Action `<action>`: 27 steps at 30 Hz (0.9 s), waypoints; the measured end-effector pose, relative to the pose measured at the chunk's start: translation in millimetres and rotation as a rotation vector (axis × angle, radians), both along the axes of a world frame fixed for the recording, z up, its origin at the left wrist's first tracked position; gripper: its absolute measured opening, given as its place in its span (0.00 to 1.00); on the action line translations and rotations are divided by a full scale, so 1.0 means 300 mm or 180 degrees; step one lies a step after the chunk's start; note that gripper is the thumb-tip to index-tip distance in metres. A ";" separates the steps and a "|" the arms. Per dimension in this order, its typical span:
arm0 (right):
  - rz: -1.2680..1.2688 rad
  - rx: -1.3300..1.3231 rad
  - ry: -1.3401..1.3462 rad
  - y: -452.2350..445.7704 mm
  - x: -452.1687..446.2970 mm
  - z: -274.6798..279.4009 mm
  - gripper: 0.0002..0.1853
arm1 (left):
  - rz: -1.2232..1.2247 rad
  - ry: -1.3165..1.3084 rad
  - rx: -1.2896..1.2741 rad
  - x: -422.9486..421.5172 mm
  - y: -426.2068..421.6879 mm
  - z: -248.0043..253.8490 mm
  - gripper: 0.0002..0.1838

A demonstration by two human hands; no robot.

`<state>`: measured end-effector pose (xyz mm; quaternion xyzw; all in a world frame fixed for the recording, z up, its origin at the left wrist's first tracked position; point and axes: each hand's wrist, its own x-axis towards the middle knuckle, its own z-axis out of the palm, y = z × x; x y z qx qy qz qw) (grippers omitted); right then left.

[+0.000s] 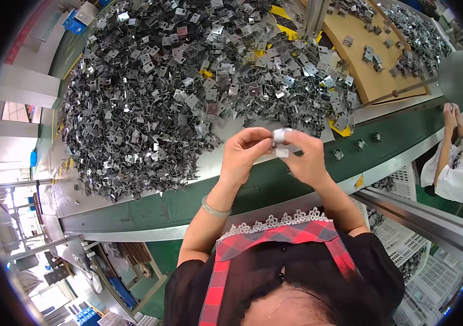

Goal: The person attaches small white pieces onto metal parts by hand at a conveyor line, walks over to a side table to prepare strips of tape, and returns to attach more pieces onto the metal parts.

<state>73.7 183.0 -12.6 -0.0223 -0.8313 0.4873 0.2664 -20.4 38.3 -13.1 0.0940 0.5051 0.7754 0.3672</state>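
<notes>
Between my hands, above the green conveyor belt (150, 212), is a small shiny bent metal bracket (280, 136). My left hand (242, 155), with a pale bangle on its wrist, pinches the bracket's left side between thumb and forefinger. From the other side my right hand (307, 157) grips it with bent fingers. Glare and the fingers hide part of its shape. Just beyond my hands spreads a large pile of similar metal brackets (144, 103), heaped on a light work surface.
Several single brackets (361, 144) lie along the belt to the right. A wooden board (351, 35) with scattered brackets stands at the upper right, near a metal post (314, 19). Another person (457, 163) in white works at the far right. White plastic crates (400, 239) sit below the belt.
</notes>
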 end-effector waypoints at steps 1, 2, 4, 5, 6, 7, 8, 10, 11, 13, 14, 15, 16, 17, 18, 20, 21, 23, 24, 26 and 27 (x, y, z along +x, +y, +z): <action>-0.0033 -0.0918 -0.0472 0.008 0.001 -0.012 0.19 | -0.0019 0.0217 -0.0114 0.000 0.013 -0.004 0.09; -0.0034 -0.0939 -0.0478 0.018 0.002 -0.024 0.19 | -0.0044 0.0435 -0.0225 0.001 0.029 -0.007 0.09; 0.0270 -0.2460 -0.0567 0.052 -0.007 -0.044 0.19 | -0.0099 0.0457 -0.0185 -0.004 0.075 -0.013 0.08; 0.0186 -0.2444 -0.0730 0.075 -0.006 -0.052 0.18 | -0.0140 0.0459 -0.0142 -0.002 0.093 -0.017 0.08; 0.0181 -0.2459 -0.0743 0.089 -0.004 -0.056 0.18 | -0.0143 0.0444 -0.0156 -0.001 0.108 -0.010 0.08; 0.0097 -0.2487 -0.0719 0.104 -0.003 -0.057 0.18 | -0.0268 0.0614 -0.0419 -0.004 0.128 0.008 0.08; 0.0008 -0.2508 -0.0686 0.115 -0.004 -0.057 0.18 | -0.0400 0.0790 -0.0675 -0.014 0.148 0.020 0.09; -0.0244 -0.2510 -0.0644 0.128 -0.007 -0.054 0.18 | 0.0010 0.2510 -0.1261 -0.080 0.183 0.025 0.10; -0.0263 -0.2657 -0.0613 0.138 -0.007 -0.059 0.15 | 0.0467 0.4223 -0.1828 -0.126 0.199 0.024 0.12; -0.0325 -0.2768 -0.0757 0.137 0.003 -0.067 0.16 | 0.0894 0.4919 -0.2720 -0.262 0.223 -0.013 0.16; -0.0346 -0.2783 -0.0762 0.128 0.011 -0.069 0.16 | 0.0452 0.5110 -0.3168 -0.309 0.204 -0.043 0.18; -0.0300 -0.2616 -0.0833 0.121 0.015 -0.070 0.16 | 0.0283 0.5085 -0.2946 -0.337 0.183 -0.030 0.18; -0.0252 -0.2447 -0.0891 0.118 0.015 -0.070 0.16 | 0.0123 0.5066 -0.2718 -0.355 0.175 -0.017 0.18; -0.0236 -0.2401 -0.1015 0.120 0.020 -0.063 0.15 | 0.0108 0.5074 -0.2705 -0.348 0.169 -0.010 0.18; -0.0252 -0.2414 -0.1025 0.114 0.019 -0.065 0.15 | 0.0261 0.4522 -0.2557 -0.322 0.156 0.026 0.17; -0.0235 -0.2458 -0.1190 0.105 0.010 -0.072 0.15 | 0.0393 0.3933 -0.2433 -0.307 0.124 0.028 0.16; -0.0152 -0.2373 -0.1108 0.105 0.007 -0.078 0.14 | 0.0449 0.3996 -0.2458 -0.321 0.102 0.017 0.16; -0.0193 -0.2339 -0.1081 0.092 -0.002 -0.057 0.13 | 0.0697 0.4188 -0.2587 -0.319 0.064 0.008 0.16; -0.0208 -0.2340 -0.1096 0.082 -0.004 -0.048 0.12 | 0.0704 0.4183 -0.2604 -0.307 0.045 0.016 0.16; -0.0186 -0.2340 -0.1092 0.076 -0.001 -0.043 0.12 | 0.0916 0.3556 -0.2126 -0.290 0.019 0.027 0.16; -0.0198 -0.2351 -0.1076 0.072 0.002 -0.042 0.12 | 0.0996 0.3706 -0.2131 -0.293 0.011 0.028 0.16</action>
